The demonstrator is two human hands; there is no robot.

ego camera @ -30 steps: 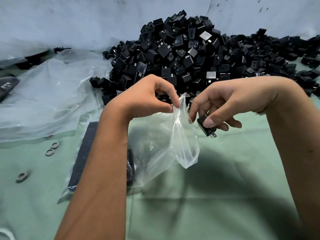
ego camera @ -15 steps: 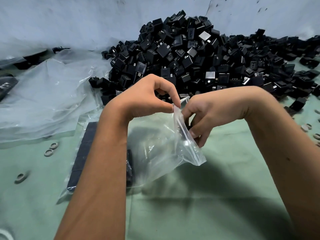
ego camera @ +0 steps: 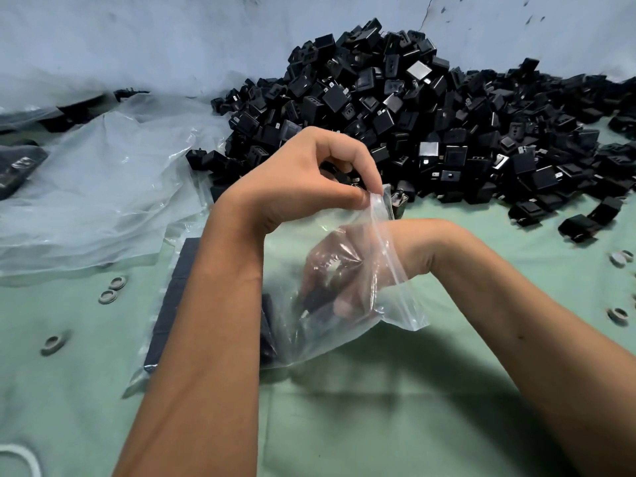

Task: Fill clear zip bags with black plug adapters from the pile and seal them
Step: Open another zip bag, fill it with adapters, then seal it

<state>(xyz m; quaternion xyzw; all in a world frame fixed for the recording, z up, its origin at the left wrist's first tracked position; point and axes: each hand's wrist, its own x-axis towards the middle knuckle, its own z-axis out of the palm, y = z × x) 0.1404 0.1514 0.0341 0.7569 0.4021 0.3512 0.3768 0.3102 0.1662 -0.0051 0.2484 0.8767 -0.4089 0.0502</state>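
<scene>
Listing left to right across the green table (ego camera: 378,425).

Item: washers (ego camera: 113,289), small grey rings, loose on the table at far left; more lie at the right edge.

Item: loose plastic sheeting (ego camera: 103,187), crumpled, left of the pile.

Item: filled bag (ego camera: 172,304) of black blocks, flat on the table, partly under the left forearm.

Item: left hand (ego camera: 303,187), raised; thumb and forefinger pinch the top edge of the clear zip bag (ego camera: 395,297), other fingers curled, holding the mouth up and open.

Item: clear zip bag, hanging from that pinch, just in front of the pile. Judged thin, limp and slippery; it will collapse unless held at the stiffer zip strip, which is the place to take hold.

Item: right hand (ego camera: 340,273), inside the bag to the wrist, fingers curled round a black plug adapter (ego camera: 316,297) near the bag's bottom. Adapter judged light, rigid, hard-cornered, with metal prongs that could snag the film.

Item: pile (ego camera: 430,125) of black plug adapters, heaped against the back wall, spilling rightward.

Change: a second ago the right hand held the adapter outside, beside the bag's mouth; half a second ago it was at the opening; now it is deep inside. The left hand's pinch has stayed.
</scene>
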